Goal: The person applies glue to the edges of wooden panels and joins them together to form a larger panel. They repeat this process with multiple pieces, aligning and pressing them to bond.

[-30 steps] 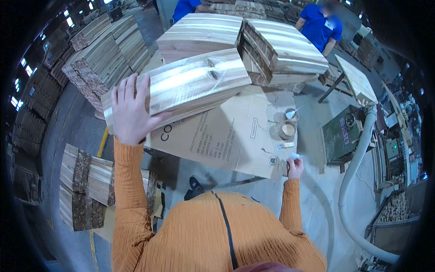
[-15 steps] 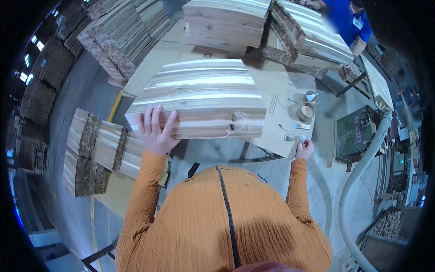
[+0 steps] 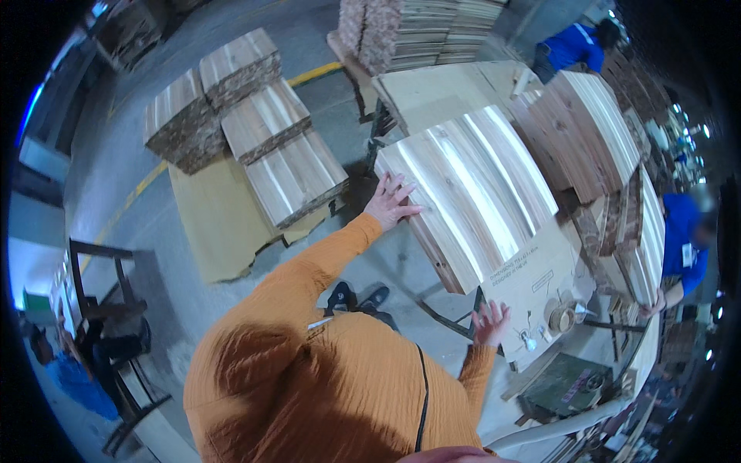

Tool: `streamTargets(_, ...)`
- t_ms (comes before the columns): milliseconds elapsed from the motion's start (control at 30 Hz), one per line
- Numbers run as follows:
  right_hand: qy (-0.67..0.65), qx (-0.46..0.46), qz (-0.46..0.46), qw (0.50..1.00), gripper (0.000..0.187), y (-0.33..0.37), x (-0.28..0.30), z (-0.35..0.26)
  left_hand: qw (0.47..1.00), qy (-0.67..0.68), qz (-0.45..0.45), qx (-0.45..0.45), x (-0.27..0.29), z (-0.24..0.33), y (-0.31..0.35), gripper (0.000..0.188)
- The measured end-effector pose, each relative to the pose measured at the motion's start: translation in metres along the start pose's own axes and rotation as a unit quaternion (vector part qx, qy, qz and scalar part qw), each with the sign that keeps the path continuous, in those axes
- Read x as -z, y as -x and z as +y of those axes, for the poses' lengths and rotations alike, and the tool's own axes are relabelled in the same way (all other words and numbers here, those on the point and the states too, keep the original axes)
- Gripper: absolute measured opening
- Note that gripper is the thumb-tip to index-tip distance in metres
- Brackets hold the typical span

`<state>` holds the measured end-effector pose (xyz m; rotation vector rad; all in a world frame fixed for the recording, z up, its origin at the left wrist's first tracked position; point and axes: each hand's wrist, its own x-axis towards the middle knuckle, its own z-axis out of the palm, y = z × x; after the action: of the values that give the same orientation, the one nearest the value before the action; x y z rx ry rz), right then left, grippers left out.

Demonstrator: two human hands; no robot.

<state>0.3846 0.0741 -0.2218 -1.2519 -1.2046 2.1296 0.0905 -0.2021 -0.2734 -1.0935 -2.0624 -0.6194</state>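
- Our left hand (image 3: 392,202) is open, fingers spread, at the near left corner of a striped wooden panel (image 3: 471,189), its fingertips resting on the wood.
- Our right hand (image 3: 491,322) is open too, fingers raised and parted, beside the near edge of a printed cardboard sheet (image 3: 545,261); whether it touches the sheet, we cannot tell.
- The panel lies in front of us, partly over that cardboard, pale and brown bands running along its top.
- Just right of our right hand we see a small whitish item (image 3: 528,340), too small to make out, and beyond it a round jar (image 3: 561,319).
- Farther right, more wooden panels (image 3: 580,139) are stacked at an angle, near a co-worker in a blue shirt (image 3: 682,241).
- To our left, wooden stacks (image 3: 289,179) stand on the floor, some over a tan sheet (image 3: 208,224).
- Below the jar sits a dark green machine (image 3: 562,387), with a pale hose (image 3: 559,424) alongside.
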Motion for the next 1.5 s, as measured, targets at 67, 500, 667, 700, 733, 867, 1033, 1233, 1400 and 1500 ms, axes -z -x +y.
streamTargets(67, -0.038, -0.067, -0.057, 0.995, 0.074, -0.002, -0.051, 0.000, 1.000, -0.008, 0.010, 0.000, -0.002, -0.004, 0.007, 0.049)
streamTargets(500, 0.070, 0.040, -0.175, 0.981, 0.073, -0.032, -0.128, 0.002, 0.872, 0.249, 0.019, 0.420, 0.045, 0.011, -0.013, 0.095)
streamTargets(667, 0.281, -0.035, -0.086, 0.955, 0.070, -0.059, -0.094, -0.021, 0.422, 0.479, 0.012, 0.769, 0.040, 0.019, -0.055, 0.108)
streamTargets(700, 0.317, -0.056, -0.088, 0.943, 0.066, -0.070, -0.085, -0.028, 0.411, 0.487, -0.009, 0.770, 0.035, 0.027, -0.064, 0.104)
streamTargets(733, 0.281, -0.043, -0.049, 0.958, 0.061, -0.077, -0.084, -0.029, 0.400, 0.517, 0.039, 0.756, 0.030, 0.033, -0.067, 0.102)
streamTargets(867, 0.207, 0.047, -0.027, 0.977, 0.073, -0.114, -0.071, -0.040, 0.421, 0.550, 0.115, 0.712, 0.021, 0.032, -0.068, 0.098)
streamTargets(1033, 0.097, 0.111, 0.073, 0.986, 0.072, -0.161, -0.103, -0.082, 0.509, 0.528, 0.166, 0.659, 0.001, -0.012, -0.055, 0.088)
streamTargets(1233, 0.207, -0.080, -0.174, 0.959, 0.065, -0.223, -0.111, -0.110, 0.460, 0.595, 0.148, 0.642, 0.022, -0.094, -0.068, 0.086)
streamTargets(1400, 0.177, -0.134, -0.316, 0.923, 0.058, -0.216, -0.117, -0.108, 0.477, 0.607, 0.084, 0.630, -0.026, -0.149, -0.005, 0.096)
streamTargets(1500, 0.199, -0.113, -0.221, 0.948, 0.062, -0.185, -0.130, -0.106, 0.483, 0.597, 0.080, 0.636, -0.022, -0.138, -0.002, 0.096)
